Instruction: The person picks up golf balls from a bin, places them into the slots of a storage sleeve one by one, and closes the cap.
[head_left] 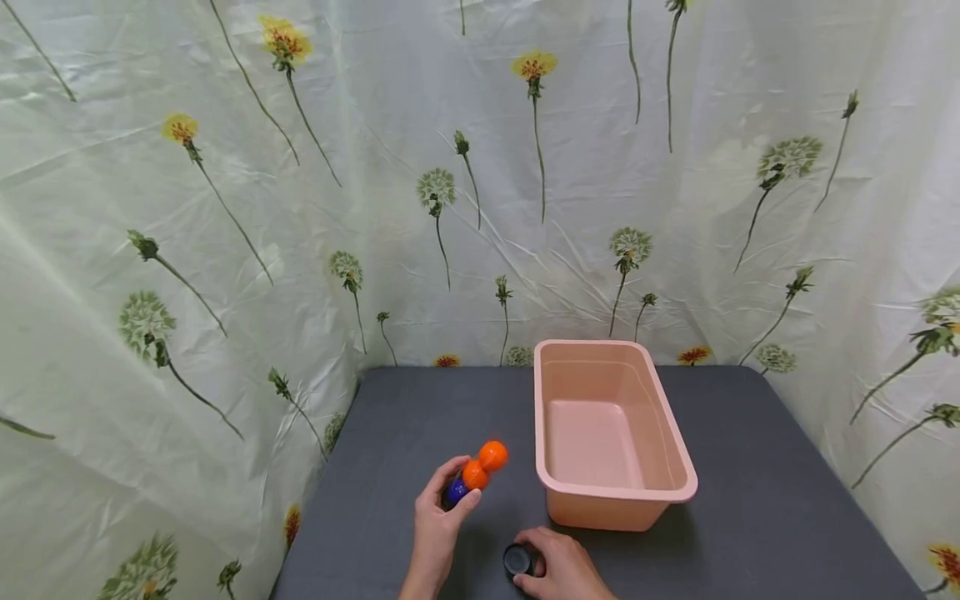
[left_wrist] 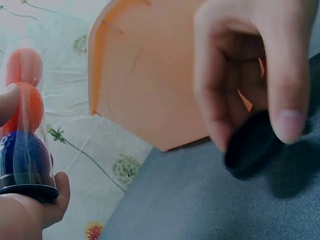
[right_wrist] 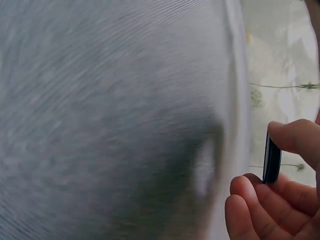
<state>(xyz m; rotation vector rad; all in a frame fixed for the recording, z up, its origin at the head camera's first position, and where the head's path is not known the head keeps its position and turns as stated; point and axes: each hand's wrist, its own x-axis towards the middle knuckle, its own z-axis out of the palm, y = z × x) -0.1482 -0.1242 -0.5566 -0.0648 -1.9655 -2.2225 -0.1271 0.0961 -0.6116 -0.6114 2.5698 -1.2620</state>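
Observation:
My left hand [head_left: 441, 518] grips a clear tube [left_wrist: 30, 129] above the dark table. Stacked inside are two orange balls and a blue ball [left_wrist: 24, 155]; a black base [left_wrist: 30, 191] closes the bottom. In the head view the tube leans up and to the right, with an upper orange ball [head_left: 493, 456] at its far end. My right hand [head_left: 564, 560], lower and to the right, pinches a round black cap [head_left: 518, 560] between thumb and fingers. The right wrist view shows this cap edge-on, and the left wrist view has it tilted over the table, apart from the tube.
A pink plastic bin [head_left: 617, 492] stands on the dark grey table [head_left: 420, 408], just beyond my right hand. Behind the table and along its sides hangs a pale curtain [head_left: 390, 167] printed with dandelions.

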